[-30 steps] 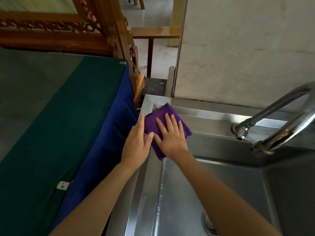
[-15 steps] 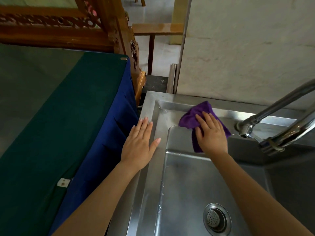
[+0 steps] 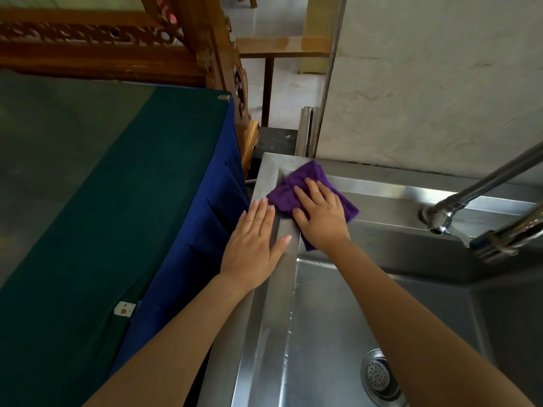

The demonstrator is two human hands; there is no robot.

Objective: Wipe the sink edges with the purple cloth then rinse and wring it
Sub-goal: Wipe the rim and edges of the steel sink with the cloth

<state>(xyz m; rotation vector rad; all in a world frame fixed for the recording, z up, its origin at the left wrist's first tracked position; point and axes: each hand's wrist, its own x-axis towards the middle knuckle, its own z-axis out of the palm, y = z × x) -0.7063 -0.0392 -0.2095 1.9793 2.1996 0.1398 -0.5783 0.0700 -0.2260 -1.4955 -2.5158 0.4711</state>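
The stainless sink (image 3: 276, 289) fills the lower right, its faucet (image 3: 482, 195) at three o'clock. At its eleven o'clock corner lies the purple cloth (image 3: 296, 186), pinned flat under the right hand (image 3: 320, 212); the left hand (image 3: 255, 245) rests open on the rim. The cloth looks soft, light and limp: best gathered by bunching.

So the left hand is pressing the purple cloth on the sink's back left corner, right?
Not quite: the head view shows the right hand pressing the cloth there. The left hand lies flat on the sink rim beside it.
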